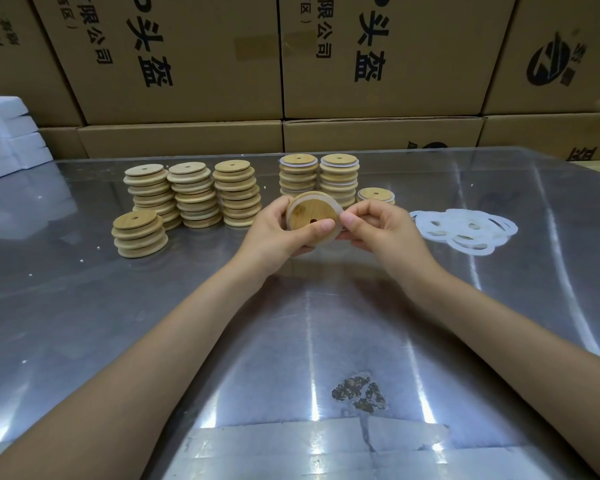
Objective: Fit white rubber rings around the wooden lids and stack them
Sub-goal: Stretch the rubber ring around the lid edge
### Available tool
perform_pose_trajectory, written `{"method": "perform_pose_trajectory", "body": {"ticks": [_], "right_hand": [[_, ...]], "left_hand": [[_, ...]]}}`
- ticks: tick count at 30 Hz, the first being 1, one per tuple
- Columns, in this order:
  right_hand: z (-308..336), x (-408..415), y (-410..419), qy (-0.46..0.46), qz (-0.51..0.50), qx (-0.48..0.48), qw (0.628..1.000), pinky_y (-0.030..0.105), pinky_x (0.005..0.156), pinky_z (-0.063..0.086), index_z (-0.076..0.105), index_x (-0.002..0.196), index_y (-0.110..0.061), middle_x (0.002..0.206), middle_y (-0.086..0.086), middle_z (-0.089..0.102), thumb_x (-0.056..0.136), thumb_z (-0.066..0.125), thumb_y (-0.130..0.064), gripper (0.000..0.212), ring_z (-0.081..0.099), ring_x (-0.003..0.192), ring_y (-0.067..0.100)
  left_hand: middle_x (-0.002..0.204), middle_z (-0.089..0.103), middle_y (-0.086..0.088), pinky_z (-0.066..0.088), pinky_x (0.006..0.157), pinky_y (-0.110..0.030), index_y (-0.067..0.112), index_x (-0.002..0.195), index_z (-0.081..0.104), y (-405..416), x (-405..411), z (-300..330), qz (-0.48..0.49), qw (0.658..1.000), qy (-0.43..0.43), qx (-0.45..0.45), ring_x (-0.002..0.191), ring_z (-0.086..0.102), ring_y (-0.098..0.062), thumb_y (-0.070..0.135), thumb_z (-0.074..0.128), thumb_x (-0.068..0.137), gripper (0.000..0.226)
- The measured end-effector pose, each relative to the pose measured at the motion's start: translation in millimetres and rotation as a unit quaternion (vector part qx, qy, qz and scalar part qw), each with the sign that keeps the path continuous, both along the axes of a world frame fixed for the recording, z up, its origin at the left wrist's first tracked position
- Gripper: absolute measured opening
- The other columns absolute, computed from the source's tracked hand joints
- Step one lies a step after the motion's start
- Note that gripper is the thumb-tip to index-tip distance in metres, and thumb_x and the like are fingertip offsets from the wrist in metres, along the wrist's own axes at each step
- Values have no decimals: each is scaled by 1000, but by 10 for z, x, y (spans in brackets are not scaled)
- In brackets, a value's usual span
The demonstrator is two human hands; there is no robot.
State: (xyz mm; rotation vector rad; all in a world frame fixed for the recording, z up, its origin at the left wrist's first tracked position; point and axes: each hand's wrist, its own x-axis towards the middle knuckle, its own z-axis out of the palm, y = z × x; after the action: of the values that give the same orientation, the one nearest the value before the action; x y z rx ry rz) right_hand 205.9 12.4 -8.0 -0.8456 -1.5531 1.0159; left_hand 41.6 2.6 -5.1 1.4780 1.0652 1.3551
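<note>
At frame centre, the left hand [280, 227] grips a wooden lid [311, 216], thumb across its face; the right hand [378, 226] pinches the white ring [340, 206] at the lid's right edge. Behind them stand ringed stacks [318, 176]; bare stacks [191, 194] sit centre-left, loose rings [465, 228] right, on a shiny surface [291, 341]. Cardboard boxes [187, 57] fill the top.
</note>
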Motion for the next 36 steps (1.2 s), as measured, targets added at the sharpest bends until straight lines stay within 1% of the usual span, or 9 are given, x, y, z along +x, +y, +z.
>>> {"method": "perform_pose_trajectory", "body": {"ticks": [6,13,18,22,25,27,30,33,36], "right_hand": [[-7,-2,0,-16,-2,14,1000,8,59,46,63,78,-16,72,-2,69,89,63,-10,13,67,66,0],[-94,2,64,-90,-49,50,993,15,63,46,62,79,-19,71,-4,67,84,70,-15,10,63,68,7],[-118,40,108,-66,-67,16,995,16,65,48,62,86,-16,75,-4,68,85,69,-17,7,62,64,4],[-156,-13,74,-139,-49,47,988,15,78,50,57,109,-19,105,-11,65,75,79,-26,42,64,90,0],[-185,-34,82,-192,-64,29,979,17,79,49,51,116,-26,106,-20,58,67,83,-37,59,62,89,1],[-199,-16,118,-180,-84,20,980,20,81,49,52,116,-24,106,-16,59,67,83,-38,60,62,90,4],[-206,1,172,-162,-107,26,981,22,82,50,53,113,-23,100,-16,61,67,83,-36,57,62,91,6],[-195,53,273,-156,-156,35,975,23,86,49,54,113,-22,100,-18,60,69,82,-35,54,61,96,6],[-174,154,420,-165,-231,40,958,26,86,44,53,116,-21,110,-11,60,71,79,-38,54,57,106,9]], "left_hand": [[93,64,-5,56,80,-33,11,102,57,3,15,-19,14,1000,-19,-21,86,62,-14,9,72,80,27],[92,64,2,56,72,-26,13,109,52,-3,44,-37,6,1000,-1,-21,79,66,-6,17,67,86,28],[114,61,-3,56,68,-22,20,124,45,-26,98,1,-47,989,-50,-134,87,68,-15,22,48,98,27],[119,59,-12,57,64,-24,14,137,39,-33,95,53,-59,973,-125,-182,84,66,-20,8,41,98,39],[120,61,-12,55,64,-22,13,140,38,-43,100,84,-102,966,-138,-191,79,67,-19,12,41,98,42],[116,64,-6,54,76,-23,16,141,38,-45,108,86,-138,965,-112,-193,74,67,-11,21,39,99,42],[128,61,-7,50,88,-27,20,141,38,-25,118,70,-136,969,-73,-193,92,66,-13,33,40,99,44],[129,58,0,46,90,-21,17,143,37,-9,80,74,1,994,54,-91,108,58,-11,31,47,98,48],[126,59,-3,40,100,-25,10,134,47,24,-167,94,192,955,215,69,118,54,-14,19,58,93,43]]}}
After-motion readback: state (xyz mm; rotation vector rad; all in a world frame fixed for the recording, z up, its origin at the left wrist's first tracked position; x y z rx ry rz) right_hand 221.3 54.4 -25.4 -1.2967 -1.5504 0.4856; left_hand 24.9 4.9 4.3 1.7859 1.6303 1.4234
